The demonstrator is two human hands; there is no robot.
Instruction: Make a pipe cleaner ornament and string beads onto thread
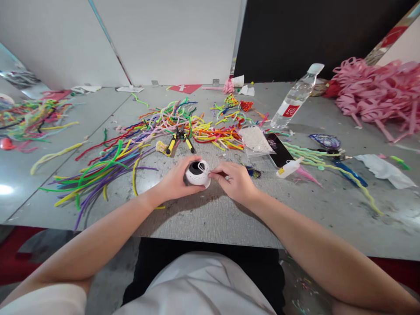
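A small round white pot-like object (197, 178) with a dark opening and a thin white loop at its rim is held above the grey table. My left hand (175, 178) wraps round its left side, thumb below and fingers above. At the right edge of the pot, my right hand (236, 180) pinches with thumb and forefinger; what lies between the fingertips is too small to make out. Just beyond the pot lie pliers (180, 141) with yellow and black handles. Many coloured fuzzy stems (123, 153) spread over the table behind and to the left.
Right of my hands are a clear plastic bag (257, 140), a phone (278, 151), a small glue bottle (289, 167) and an upright water bottle (297, 98). A heap of pink loops (383, 96) sits at the far right. Pale panels stand behind the table (210, 218).
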